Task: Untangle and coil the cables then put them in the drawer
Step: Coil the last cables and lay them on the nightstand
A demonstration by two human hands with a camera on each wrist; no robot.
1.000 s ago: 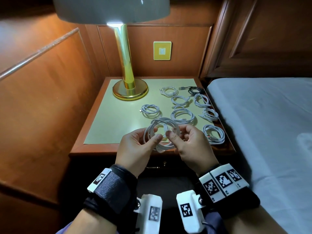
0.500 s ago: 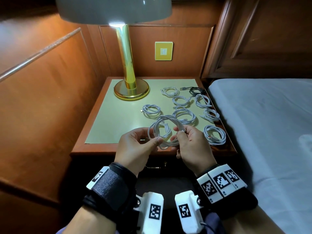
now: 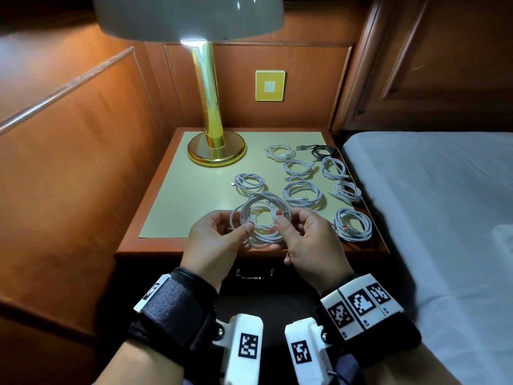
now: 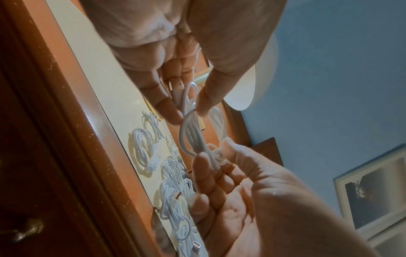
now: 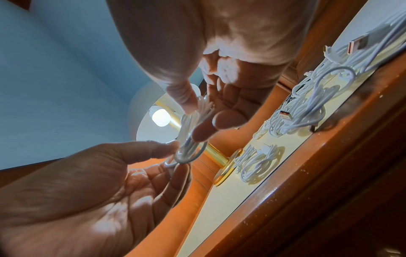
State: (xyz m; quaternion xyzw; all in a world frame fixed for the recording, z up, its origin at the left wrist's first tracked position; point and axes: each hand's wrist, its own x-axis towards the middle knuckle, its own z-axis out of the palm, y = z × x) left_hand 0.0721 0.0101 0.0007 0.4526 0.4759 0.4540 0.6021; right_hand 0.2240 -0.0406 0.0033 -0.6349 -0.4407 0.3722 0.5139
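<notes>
White coiled cable (image 3: 261, 218) sits mid-frame, left hand (image 3: 213, 245) pinching one side. Right hand (image 3: 308, 245) pinches the other, above the nightstand (image 3: 166, 218).

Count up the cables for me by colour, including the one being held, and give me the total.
White cables on the nightstand: 7
Held white cable: 1
Black cable: 1
Total: 9

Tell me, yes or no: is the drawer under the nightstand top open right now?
No: in the head view the drawer sits shut below the nightstand edge, its brass handle flush, while both hands hold a white cable coil above.
</notes>
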